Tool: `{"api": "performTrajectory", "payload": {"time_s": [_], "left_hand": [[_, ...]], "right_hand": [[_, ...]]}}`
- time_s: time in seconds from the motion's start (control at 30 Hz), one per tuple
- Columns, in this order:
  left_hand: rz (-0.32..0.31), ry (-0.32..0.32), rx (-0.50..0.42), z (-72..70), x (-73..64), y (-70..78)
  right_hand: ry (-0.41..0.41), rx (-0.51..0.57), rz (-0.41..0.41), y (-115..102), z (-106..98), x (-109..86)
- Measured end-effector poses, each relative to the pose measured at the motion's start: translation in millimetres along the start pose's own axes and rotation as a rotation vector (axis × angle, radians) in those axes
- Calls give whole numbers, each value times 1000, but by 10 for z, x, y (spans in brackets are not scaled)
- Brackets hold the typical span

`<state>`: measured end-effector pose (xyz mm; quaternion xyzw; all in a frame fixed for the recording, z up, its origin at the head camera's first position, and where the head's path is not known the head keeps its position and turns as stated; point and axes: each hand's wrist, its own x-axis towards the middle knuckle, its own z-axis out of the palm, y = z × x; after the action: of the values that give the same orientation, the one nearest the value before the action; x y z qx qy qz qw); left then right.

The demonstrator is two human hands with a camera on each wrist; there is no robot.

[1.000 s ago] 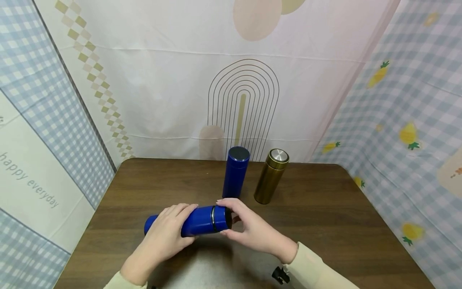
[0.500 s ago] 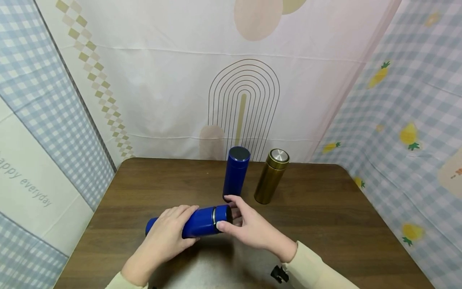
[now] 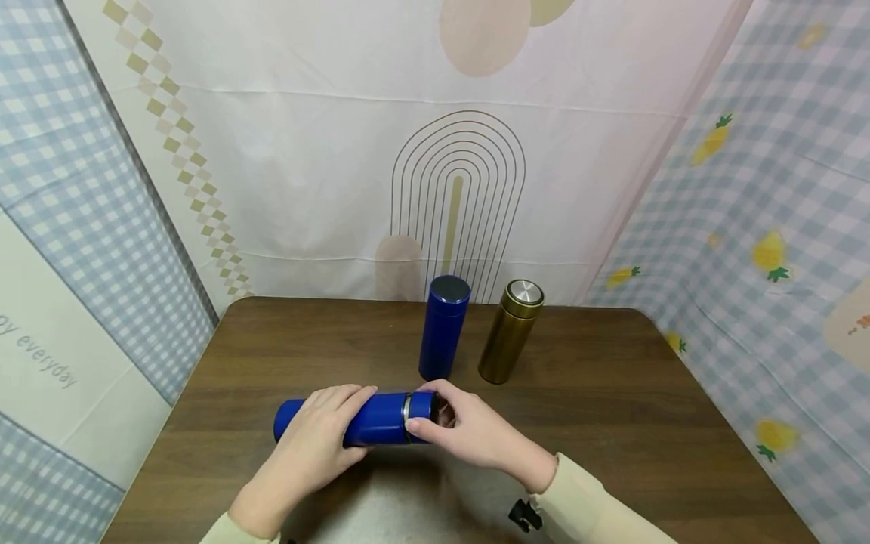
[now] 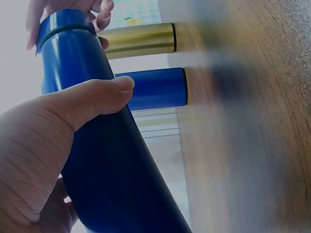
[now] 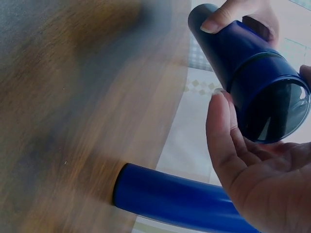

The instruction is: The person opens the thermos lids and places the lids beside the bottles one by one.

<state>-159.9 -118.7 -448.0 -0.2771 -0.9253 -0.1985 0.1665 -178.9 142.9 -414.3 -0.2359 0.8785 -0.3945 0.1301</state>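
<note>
A blue thermos flask point(image 3: 377, 418) lies nearly level above the table, its lid point(image 3: 423, 406) to the right. My left hand point(image 3: 314, 437) grips the body from above, thumb on the near side, as the left wrist view shows. At the lid end, my right hand point(image 3: 479, 432) holds the lid between thumb and fingers. A thin silver ring shows between lid and body. The lid's glossy black top point(image 5: 279, 111) faces the palm in the right wrist view. Behind the hands stand a second blue flask point(image 3: 443, 336) and a gold flask point(image 3: 508, 338), both upright.
The brown wooden table point(image 3: 306, 332) ends at a white patterned cloth point(image 3: 306, 189) behind. Blue checked cloths hang at both sides. A small black clip-like piece point(image 3: 526, 515) sits by the right sleeve.
My right hand loosened from the lid, opened its fingers, then closed round it again, with the thumb nearer the ring. The held flask has levelled slightly; my left hand keeps its grip.
</note>
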Motion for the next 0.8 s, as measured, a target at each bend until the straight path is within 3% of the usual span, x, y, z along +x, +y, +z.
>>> {"api": "performTrajectory", "payload": {"time_s": [0.23,0.8], "left_hand": [[-11,-6,-6,2,-1,-9],[-30,27,-27,36,-13,-55]], "right_hand": [[-13,23,-55,0,-13,-10],[61,-40,-177,5,-4,-56]]}}
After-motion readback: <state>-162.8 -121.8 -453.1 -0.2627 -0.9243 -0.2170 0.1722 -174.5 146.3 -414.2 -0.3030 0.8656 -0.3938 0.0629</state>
